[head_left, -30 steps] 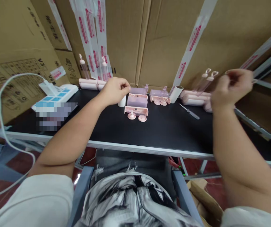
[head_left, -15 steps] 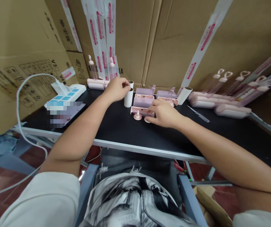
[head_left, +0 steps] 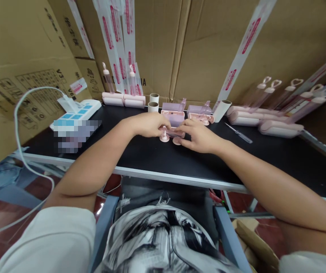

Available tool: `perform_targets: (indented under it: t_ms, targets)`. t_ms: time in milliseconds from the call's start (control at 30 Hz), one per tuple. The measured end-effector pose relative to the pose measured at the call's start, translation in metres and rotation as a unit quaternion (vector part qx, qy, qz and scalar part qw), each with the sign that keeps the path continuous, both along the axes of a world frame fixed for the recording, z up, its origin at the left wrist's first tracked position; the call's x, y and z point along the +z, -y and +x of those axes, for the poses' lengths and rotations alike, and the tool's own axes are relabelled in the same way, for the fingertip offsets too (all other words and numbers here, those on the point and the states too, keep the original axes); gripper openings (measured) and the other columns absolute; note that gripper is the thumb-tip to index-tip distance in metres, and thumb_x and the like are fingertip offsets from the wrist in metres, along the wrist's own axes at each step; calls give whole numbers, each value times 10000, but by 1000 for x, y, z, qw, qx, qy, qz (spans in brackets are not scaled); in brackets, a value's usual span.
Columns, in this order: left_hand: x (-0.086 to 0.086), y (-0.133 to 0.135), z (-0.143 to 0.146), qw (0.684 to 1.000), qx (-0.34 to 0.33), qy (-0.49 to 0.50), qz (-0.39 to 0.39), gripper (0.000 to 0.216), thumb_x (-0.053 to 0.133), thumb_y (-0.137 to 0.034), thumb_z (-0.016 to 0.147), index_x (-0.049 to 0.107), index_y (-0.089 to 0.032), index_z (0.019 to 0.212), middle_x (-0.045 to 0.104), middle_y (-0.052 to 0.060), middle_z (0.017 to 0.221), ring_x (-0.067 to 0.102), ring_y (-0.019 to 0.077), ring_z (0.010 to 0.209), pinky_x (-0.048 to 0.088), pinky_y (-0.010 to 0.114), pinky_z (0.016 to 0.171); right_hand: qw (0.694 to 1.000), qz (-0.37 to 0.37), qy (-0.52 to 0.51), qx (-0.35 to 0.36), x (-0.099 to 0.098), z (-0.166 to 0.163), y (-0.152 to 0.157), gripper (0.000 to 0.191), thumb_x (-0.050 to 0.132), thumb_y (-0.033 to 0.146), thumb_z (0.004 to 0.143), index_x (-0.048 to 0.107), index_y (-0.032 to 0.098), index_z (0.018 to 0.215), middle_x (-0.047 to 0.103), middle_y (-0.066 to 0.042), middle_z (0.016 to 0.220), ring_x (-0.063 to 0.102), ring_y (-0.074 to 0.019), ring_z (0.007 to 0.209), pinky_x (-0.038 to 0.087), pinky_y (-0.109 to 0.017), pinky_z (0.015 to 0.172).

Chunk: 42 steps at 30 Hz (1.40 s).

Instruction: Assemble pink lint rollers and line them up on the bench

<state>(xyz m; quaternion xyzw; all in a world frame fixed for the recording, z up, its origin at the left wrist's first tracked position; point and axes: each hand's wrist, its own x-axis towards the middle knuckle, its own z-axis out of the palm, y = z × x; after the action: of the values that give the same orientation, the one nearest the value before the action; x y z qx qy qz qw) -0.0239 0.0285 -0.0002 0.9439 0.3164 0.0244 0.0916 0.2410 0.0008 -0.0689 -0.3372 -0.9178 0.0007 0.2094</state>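
Observation:
My left hand (head_left: pixel 150 124) is bent over the left end of a long pink plastic case (head_left: pixel 174 132), its fingers closed at that end. At the right end, my right hand (head_left: pixel 198 135) has its fingertips closed on the same case, which lies low on the black table. The hands hide both ends of it. Just in front sits a small round pink piece with a knob (head_left: pixel 164 137). A second round pink piece (head_left: pixel 177 141) is partly under my right fingers. Behind the case is a lilac plastic cover (head_left: pixel 177 120).
White cardboard tubes (head_left: pixel 153 107) stand behind my left hand; another tube (head_left: pixel 222 111) leans farther right. A screwdriver (head_left: pixel 239 133) lies to the right. Pink rollers with clear handles (head_left: pixel 244 116) line the back right. A power strip (head_left: pixel 79 115) sits left, before cardboard walls (head_left: pixel 157 45).
My left hand has moved from beside the white tubes, down and to the right, onto the left end of the pink case. My right hand has stayed near the right end.

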Motion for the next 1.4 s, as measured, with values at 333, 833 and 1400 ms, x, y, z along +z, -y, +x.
perform_targets:
  t_ms: [333, 833, 1400]
  targets:
    - [-1, 2, 6, 999, 26, -31, -8, 352, 670, -117, 911, 858, -210, 1193, 802, 15, 919, 621, 138, 733, 368, 268, 691, 997, 1, -12, -71, -16, -8, -9, 268, 752, 378, 953, 841, 172, 1101, 691, -160, 1127, 602, -346, 1066, 487, -495, 998]
    - [0, -15, -7, 974, 51, 212, -54, 85, 692, -262, 920, 701, -179, 937, 724, 21, 873, 632, 146, 746, 483, 287, 756, 985, 26, -128, -110, -3, -9, 0, 165, 673, 260, 921, 743, 185, 1051, 764, -120, 994, 666, -287, 918, 530, -444, 897]
    - [-12, 7, 24, 896, 81, 421, -114, 350, 534, -542, 1097, 572, -221, 1229, 730, 79, 1054, 642, 121, 628, 515, 276, 582, 959, 53, -274, -56, 17, -3, 21, 325, 684, 529, 1010, 712, 240, 1157, 727, -50, 885, 653, -224, 755, 531, -390, 752]
